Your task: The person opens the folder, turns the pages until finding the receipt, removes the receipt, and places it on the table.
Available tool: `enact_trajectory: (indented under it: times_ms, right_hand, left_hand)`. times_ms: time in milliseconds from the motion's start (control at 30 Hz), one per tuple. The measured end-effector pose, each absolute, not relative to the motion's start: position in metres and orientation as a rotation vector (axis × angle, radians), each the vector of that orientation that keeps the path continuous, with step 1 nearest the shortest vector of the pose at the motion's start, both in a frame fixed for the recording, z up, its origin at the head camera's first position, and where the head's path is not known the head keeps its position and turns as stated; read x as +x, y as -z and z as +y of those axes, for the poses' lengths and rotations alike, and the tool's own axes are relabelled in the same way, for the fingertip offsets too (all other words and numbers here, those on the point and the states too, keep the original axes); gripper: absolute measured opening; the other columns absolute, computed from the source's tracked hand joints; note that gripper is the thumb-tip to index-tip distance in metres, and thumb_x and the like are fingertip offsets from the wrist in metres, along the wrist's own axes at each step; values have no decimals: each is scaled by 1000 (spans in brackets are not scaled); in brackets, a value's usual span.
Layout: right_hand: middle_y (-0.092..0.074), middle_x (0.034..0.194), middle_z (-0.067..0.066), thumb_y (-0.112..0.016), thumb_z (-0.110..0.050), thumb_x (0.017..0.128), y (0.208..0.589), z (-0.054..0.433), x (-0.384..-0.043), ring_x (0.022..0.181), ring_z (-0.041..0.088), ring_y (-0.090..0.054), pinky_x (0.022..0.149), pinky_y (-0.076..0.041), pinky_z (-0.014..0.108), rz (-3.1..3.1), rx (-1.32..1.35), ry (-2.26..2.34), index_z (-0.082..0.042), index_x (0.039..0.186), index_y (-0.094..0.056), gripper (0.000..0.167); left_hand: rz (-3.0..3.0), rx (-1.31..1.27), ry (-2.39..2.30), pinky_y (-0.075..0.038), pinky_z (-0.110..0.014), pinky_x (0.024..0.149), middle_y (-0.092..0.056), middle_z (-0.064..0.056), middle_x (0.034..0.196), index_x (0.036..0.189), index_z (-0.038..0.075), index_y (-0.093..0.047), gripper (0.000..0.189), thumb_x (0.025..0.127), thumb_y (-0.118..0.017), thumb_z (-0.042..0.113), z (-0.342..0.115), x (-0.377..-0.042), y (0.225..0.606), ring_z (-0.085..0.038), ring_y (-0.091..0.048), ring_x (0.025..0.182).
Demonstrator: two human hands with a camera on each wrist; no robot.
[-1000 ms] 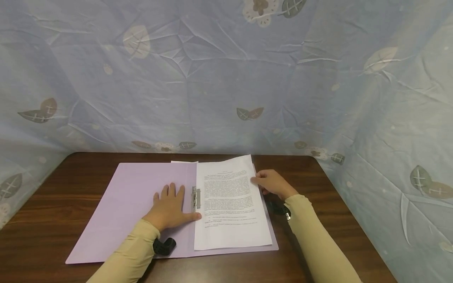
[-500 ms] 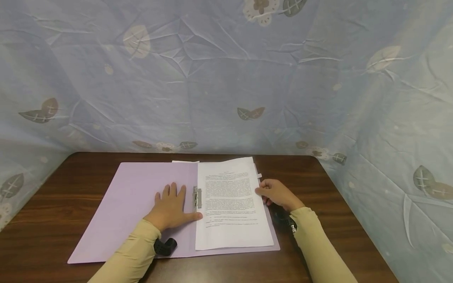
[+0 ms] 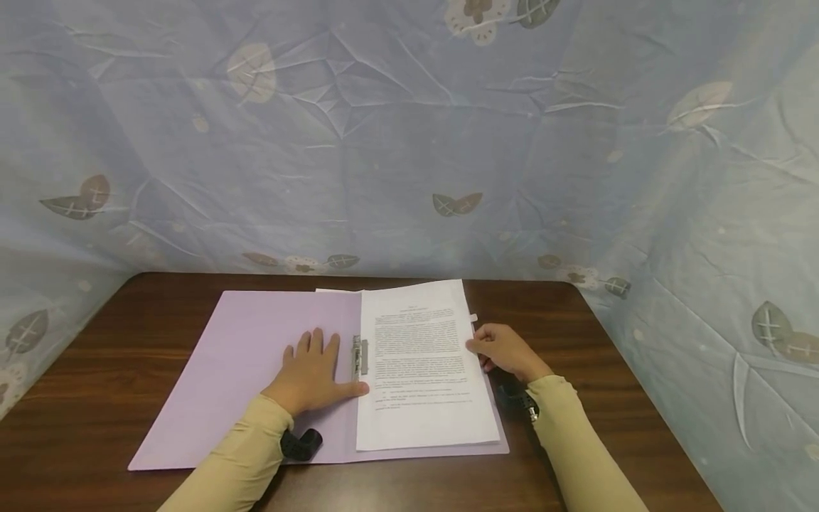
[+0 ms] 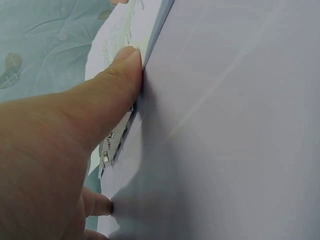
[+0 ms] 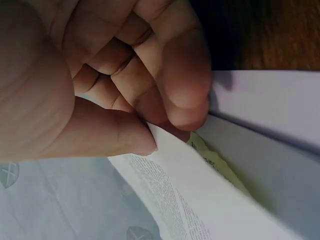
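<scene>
The left hand lies spread on the open folder, beside the clip. On the folder's 3 o'clock half lies paper, its print too small to read; the right hand pinches its 3 o'clock edge. Worktop shows beyond, toward 12 o'clock.

The left hand reaches in from nine o'clock, thumb at the edge of the printed sheets towards eleven. A metal clip shows at eight, lilac folder at three, leaf-patterned cloth at ten.

Dark wood-grain table; open lilac folder lying on it.
</scene>
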State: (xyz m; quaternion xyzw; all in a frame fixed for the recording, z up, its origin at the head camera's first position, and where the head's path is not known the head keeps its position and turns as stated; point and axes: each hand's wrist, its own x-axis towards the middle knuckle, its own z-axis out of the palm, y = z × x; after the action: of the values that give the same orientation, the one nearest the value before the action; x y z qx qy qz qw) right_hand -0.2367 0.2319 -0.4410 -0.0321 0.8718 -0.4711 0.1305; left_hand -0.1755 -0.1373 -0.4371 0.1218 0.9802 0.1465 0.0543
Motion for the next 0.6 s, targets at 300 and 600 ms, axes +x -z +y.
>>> enact_trajectory:
  times_ms: [300,600]
  right_hand:
    - [-62,77,9,-69,-12,98,440,234,-237,68,19,-60,64,-57,29,2525,-66,1350,2,102,-68,15]
    - [-60,75,8,-69,-11,97,441,241,-237,66,18,-58,62,-55,30,2567,-44,1294,2,99,-68,12]
  left_hand:
    - [2978,399,-446,-22,-77,113,-27,-38,160,155,-5,-39,115,81,-66,79,-137,-176,435,-60,-25,147]
    - [2985,516,-410,-32,-70,113,-39,-33,156,150,1,-51,94,85,-72,65,-144,-176,430,-55,-35,144]
